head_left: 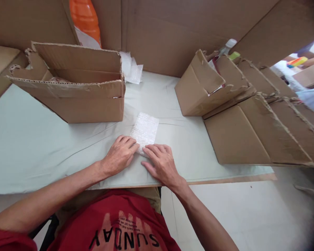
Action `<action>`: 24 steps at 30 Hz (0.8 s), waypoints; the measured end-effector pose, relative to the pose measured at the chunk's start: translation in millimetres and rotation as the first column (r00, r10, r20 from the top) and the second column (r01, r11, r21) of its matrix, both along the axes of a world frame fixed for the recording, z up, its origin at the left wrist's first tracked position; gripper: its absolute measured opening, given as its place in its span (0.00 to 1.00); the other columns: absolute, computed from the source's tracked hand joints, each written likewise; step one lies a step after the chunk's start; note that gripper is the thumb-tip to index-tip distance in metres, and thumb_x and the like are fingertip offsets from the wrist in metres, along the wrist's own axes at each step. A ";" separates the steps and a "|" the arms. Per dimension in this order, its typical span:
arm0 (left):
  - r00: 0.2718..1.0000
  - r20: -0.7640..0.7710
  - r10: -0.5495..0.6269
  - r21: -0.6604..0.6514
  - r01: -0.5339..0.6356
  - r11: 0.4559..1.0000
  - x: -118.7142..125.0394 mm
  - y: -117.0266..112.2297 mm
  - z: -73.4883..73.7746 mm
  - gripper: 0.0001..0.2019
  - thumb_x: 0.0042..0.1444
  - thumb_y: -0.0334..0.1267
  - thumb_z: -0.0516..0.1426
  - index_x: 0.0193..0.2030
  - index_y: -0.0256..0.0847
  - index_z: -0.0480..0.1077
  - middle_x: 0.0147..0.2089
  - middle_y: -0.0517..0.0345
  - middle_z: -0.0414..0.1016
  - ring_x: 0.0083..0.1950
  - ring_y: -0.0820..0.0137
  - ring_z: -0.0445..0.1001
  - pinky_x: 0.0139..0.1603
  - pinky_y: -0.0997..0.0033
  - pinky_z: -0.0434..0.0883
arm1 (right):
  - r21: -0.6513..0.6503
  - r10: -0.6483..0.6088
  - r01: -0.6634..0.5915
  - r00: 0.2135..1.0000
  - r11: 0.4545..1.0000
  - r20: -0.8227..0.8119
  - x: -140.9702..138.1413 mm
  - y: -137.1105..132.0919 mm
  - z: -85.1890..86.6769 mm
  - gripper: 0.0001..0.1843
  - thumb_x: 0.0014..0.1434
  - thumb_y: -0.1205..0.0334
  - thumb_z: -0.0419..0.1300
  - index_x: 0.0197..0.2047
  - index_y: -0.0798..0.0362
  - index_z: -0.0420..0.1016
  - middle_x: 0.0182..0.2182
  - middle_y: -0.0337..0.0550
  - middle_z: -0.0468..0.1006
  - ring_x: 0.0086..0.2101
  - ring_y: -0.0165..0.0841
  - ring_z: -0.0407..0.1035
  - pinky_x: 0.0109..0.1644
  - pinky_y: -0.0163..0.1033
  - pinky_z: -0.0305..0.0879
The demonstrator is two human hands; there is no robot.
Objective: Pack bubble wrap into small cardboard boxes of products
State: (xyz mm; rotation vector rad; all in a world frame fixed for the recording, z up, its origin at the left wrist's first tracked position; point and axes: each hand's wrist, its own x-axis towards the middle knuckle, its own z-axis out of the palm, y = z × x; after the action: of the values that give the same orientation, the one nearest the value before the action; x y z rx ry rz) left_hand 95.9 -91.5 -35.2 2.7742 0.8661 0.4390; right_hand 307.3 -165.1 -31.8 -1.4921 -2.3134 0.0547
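Observation:
A small sheet of clear bubble wrap (145,129) lies flat on the pale green table cover (28,146), just in front of me. My left hand (119,154) rests knuckles up with its fingertips on the sheet's near left corner. My right hand (161,163) lies flat, fingers stretched out, its fingertips pressing the sheet's near edge. Neither hand is wrapped round anything.
An open cardboard box (75,83) stands at the back left. A row of tilted, torn cardboard bins (251,115) fills the right side, one holding a white-capped bottle (229,44). More bubble wrap (132,68) and an orange object (85,17) sit by the cardboard back wall.

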 end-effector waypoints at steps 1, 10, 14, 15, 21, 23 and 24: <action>1.000 0.020 -0.004 -0.014 0.005 1.000 -1.3 0.3 0.2 0.14 0.59 0.23 0.53 0.46 0.36 0.75 0.47 0.45 0.79 0.50 0.55 0.74 0.53 0.52 0.69 | -0.005 0.000 0.000 1.000 1.000 -0.010 -2.2 -0.3 -1.5 0.11 0.68 0.62 0.60 0.52 0.51 0.76 0.48 0.48 0.83 0.47 0.43 0.74 0.52 0.50 0.61; 0.970 0.162 0.179 -0.457 -0.087 0.885 -12.5 0.8 12.5 0.16 0.63 0.31 0.53 0.54 0.40 0.75 0.50 0.52 0.84 0.46 0.63 0.82 0.46 0.64 0.75 | 0.075 -0.067 0.087 0.970 0.993 -0.232 -4.0 -26.6 10.5 0.12 0.69 0.64 0.59 0.54 0.51 0.74 0.48 0.50 0.82 0.46 0.40 0.75 0.49 0.45 0.67; 0.981 0.073 0.179 -0.337 -0.145 0.930 -8.3 4.7 4.4 0.17 0.63 0.30 0.52 0.55 0.38 0.75 0.51 0.48 0.83 0.49 0.57 0.82 0.50 0.56 0.76 | 0.085 -0.018 0.020 1.000 0.996 -0.022 -11.7 -23.2 3.8 0.14 0.67 0.63 0.60 0.56 0.52 0.74 0.56 0.55 0.78 0.53 0.45 0.71 0.53 0.51 0.64; 0.984 0.060 0.166 -0.294 -0.142 0.945 -8.6 4.7 2.5 0.17 0.62 0.29 0.52 0.54 0.37 0.75 0.50 0.47 0.83 0.49 0.56 0.82 0.50 0.55 0.75 | 0.082 -0.019 0.017 1.000 0.996 0.020 -13.7 -18.4 0.1 0.15 0.67 0.64 0.60 0.56 0.52 0.74 0.58 0.56 0.77 0.55 0.47 0.70 0.55 0.52 0.63; 0.976 0.148 0.157 -0.067 -0.149 0.987 -25.1 -8.3 6.5 0.14 0.65 0.36 0.55 0.53 0.34 0.74 0.52 0.39 0.79 0.51 0.52 0.78 0.51 0.51 0.74 | 0.027 0.040 -0.040 0.999 0.999 -0.010 -18.2 9.2 -9.7 0.14 0.69 0.67 0.56 0.55 0.52 0.75 0.54 0.51 0.81 0.57 0.45 0.70 0.56 0.52 0.62; 0.977 0.183 0.108 -0.043 -0.102 0.994 -32.2 -15.1 9.7 0.15 0.64 0.37 0.57 0.54 0.34 0.74 0.55 0.38 0.77 0.54 0.52 0.76 0.54 0.50 0.73 | -0.047 0.052 -0.058 0.992 0.997 -0.112 -16.1 9.2 -5.5 0.14 0.70 0.67 0.55 0.56 0.52 0.75 0.48 0.48 0.83 0.54 0.43 0.72 0.56 0.50 0.63; 0.976 0.200 0.081 -0.068 -0.069 0.995 -35.1 -17.9 10.4 0.14 0.64 0.35 0.56 0.54 0.35 0.73 0.53 0.40 0.79 0.52 0.54 0.76 0.54 0.51 0.72 | -0.094 0.052 -0.068 0.985 0.993 -0.164 -14.5 7.2 -2.5 0.14 0.70 0.66 0.55 0.56 0.52 0.75 0.46 0.47 0.84 0.51 0.42 0.73 0.55 0.49 0.64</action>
State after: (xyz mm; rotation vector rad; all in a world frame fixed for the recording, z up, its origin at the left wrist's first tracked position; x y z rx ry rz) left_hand 60.8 -109.4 -24.8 2.5919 0.9204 0.6826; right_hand 292.7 -157.9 -34.4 -1.4079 -2.2529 0.2999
